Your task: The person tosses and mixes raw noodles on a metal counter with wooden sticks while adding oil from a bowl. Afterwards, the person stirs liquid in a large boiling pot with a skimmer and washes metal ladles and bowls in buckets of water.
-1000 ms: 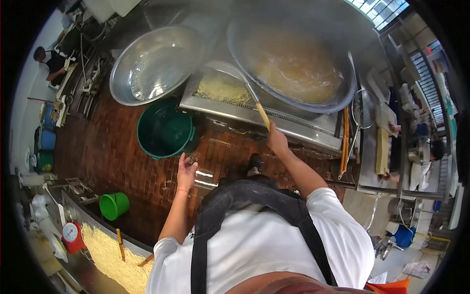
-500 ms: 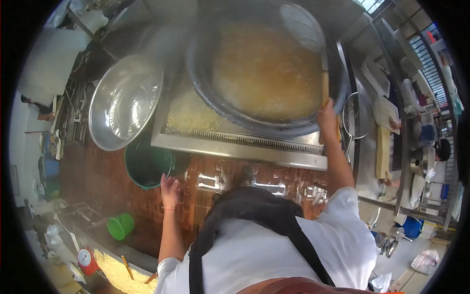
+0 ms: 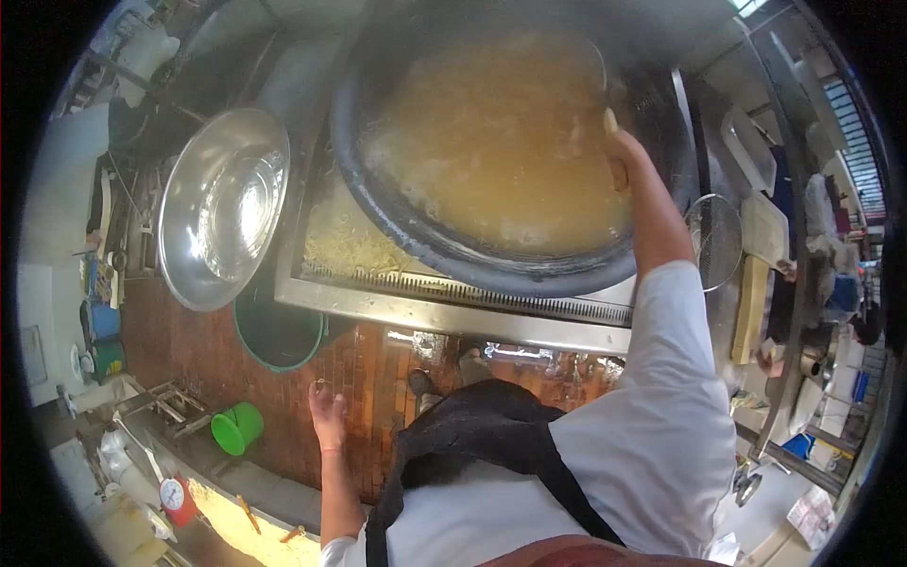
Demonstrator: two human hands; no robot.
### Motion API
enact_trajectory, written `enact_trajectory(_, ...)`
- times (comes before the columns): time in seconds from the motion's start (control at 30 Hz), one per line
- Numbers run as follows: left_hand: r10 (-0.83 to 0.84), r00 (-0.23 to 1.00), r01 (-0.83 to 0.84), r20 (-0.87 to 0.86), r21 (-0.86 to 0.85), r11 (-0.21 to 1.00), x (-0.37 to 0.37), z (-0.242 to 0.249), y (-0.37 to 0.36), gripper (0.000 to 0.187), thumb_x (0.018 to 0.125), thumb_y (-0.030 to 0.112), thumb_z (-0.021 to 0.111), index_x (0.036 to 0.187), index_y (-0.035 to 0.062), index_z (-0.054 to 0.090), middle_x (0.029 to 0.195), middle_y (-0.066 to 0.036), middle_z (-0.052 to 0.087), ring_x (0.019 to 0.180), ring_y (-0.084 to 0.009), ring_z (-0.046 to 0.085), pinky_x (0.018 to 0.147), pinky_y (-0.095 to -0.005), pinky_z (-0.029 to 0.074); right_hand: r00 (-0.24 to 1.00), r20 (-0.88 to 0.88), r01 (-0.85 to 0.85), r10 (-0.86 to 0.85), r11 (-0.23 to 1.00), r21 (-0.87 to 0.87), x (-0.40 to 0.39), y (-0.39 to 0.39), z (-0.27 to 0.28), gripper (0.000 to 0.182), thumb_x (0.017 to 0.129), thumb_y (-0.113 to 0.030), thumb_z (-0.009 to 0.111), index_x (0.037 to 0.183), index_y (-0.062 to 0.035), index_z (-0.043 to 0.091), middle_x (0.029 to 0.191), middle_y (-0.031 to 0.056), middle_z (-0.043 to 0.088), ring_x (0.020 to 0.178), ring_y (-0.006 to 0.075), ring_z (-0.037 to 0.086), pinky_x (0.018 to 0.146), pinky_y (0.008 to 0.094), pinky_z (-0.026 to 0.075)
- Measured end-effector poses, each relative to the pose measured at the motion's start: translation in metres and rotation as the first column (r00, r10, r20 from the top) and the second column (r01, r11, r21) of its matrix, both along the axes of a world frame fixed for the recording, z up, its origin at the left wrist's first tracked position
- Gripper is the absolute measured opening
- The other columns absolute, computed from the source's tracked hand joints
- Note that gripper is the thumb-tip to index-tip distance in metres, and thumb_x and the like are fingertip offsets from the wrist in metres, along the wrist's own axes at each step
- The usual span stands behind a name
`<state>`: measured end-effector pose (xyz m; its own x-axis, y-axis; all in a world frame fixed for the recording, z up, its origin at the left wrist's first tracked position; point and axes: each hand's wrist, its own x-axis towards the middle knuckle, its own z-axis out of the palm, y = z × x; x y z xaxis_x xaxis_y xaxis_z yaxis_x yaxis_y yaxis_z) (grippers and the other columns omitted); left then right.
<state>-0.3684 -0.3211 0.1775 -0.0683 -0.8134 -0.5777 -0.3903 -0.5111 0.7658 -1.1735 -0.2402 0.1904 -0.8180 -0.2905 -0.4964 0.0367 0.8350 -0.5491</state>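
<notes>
My right hand (image 3: 624,156) is closed round the wooden handle (image 3: 610,120) of a skimmer. The skimmer's head is hidden in the cloudy, yellowish-brown liquid (image 3: 501,142) that fills a big dark wok (image 3: 442,260). Steam hangs over the wok. Low on the left, my left hand (image 3: 328,416) is held out above the floor with fingers apart, touching nothing. Its nearest object is a large dark green bucket (image 3: 253,345) beside the stove.
A steel basin (image 3: 179,222) is left of the stove (image 3: 491,321), whose top holds scattered noodles (image 3: 354,246). Right of the wok rests a wire strainer (image 3: 718,241). A light green bucket (image 3: 236,428), a red scale (image 3: 177,499) and a noodle-filled tray lie lower left. People work at far right.
My right hand has pushed forward over the wok, and the skimmer's head has gone from above the liquid into it. My left hand has dropped slightly, staying open.
</notes>
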Motion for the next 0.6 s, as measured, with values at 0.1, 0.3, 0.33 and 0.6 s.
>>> enact_trajectory(0.1,-0.013,1.000,0.013,-0.004,-0.014,1.000,0.006,0.000,0.005,0.074,0.089,0.006,0.060,0.150,0.0118,0.019,0.139,-0.013,0.042,0.101,-0.0164,0.053,0.077,-0.0272,0.048,0.993,0.065,-0.104,0.102,0.994,0.017,0.023,-0.046,0.028,0.025,0.087,-0.015,0.054,0.100,0.0070,0.057,0.087,0.0217,0.068,0.077,0.0370,0.066,0.073,0.0497,0.051)
enact_trajectory(0.3,0.024,1.000,-0.024,-0.006,-0.039,0.999,0.032,-0.027,0.015,0.073,0.090,0.005,0.060,0.151,0.0143,0.019,0.136,-0.012,0.045,0.092,-0.0149,0.056,0.071,-0.0261,0.048,0.704,0.002,-0.661,0.711,0.653,0.370,0.030,-0.085,-0.036,0.020,0.075,-0.015,0.067,0.088,0.0004,0.067,0.079,0.0158,0.068,0.067,0.0282,0.064,0.063,0.0433,0.050)
enact_trajectory(0.33,0.039,0.999,-0.039,-0.007,-0.030,0.999,0.034,-0.029,0.016,0.073,0.090,0.005,0.060,0.150,0.0142,0.019,0.136,-0.012,0.045,0.091,-0.0149,0.056,0.071,-0.0262,0.048,0.458,-0.054,-0.781,0.887,0.431,0.453,0.021,-0.084,-0.058,0.018,0.070,-0.015,0.071,0.082,-0.0023,0.070,0.076,0.0131,0.068,0.064,0.0258,0.063,0.060,0.0422,0.050)
enact_trajectory(0.6,-0.057,0.993,0.048,-0.102,-0.086,0.995,0.049,-0.035,0.004,0.076,0.089,0.008,0.063,0.150,0.0126,0.018,0.137,-0.014,0.043,0.089,-0.0149,0.056,0.066,-0.0271,0.048,0.786,0.249,-0.549,0.566,0.824,-0.139,0.201,0.011,0.012,0.012,0.076,-0.015,0.064,0.075,-0.0027,0.063,0.063,0.0076,0.061,0.054,0.0198,0.059,0.050,0.0365,0.048)
